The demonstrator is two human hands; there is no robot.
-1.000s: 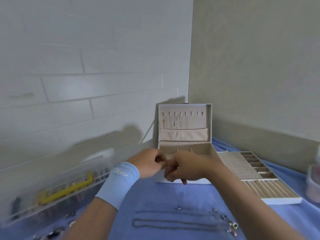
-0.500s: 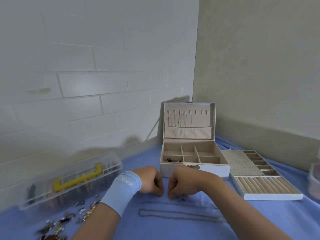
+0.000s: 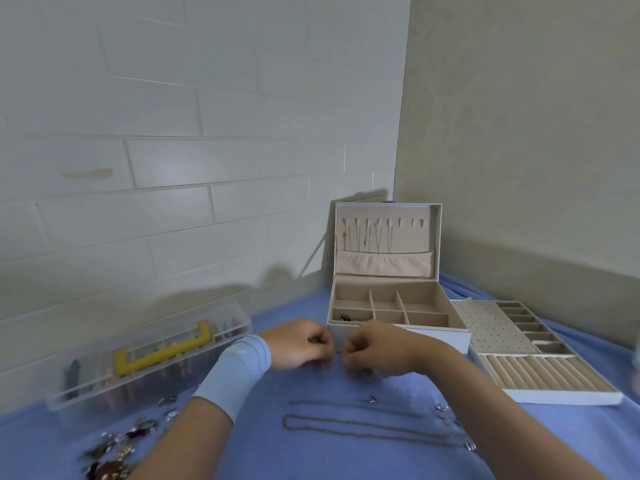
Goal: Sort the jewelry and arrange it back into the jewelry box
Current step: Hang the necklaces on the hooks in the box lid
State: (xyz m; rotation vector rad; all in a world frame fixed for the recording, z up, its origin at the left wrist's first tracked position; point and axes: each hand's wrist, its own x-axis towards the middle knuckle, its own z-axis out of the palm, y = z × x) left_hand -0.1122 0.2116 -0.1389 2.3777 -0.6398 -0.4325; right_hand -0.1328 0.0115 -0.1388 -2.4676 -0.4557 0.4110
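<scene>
Although the fingers (image 3: 320,341) of the left hand (image 3: 301,344) and right hand (image 3: 372,351) are curled in tight, close together and low over the blue cloth (image 3: 277,452), I cannot tell whether they pinch anything, because the tips are hidden. Two thin chains (image 3: 363,429) lie stretched out at 6 o'clock from the hands, near them but apart. These look light, limp and slippery, and likely to knot. Each is best pinched at a clasp end and lifted slowly so it hangs straight. A loose jewelry pile (image 3: 117,445) sits at 7 o'clock. The open jewelry box (image 3: 436,336) stands just beyond the knuckles at 12 o'clock, with necklace hooks in its lid. Its lift-out tray (image 3: 561,398) rests at 3 o'clock.
</scene>
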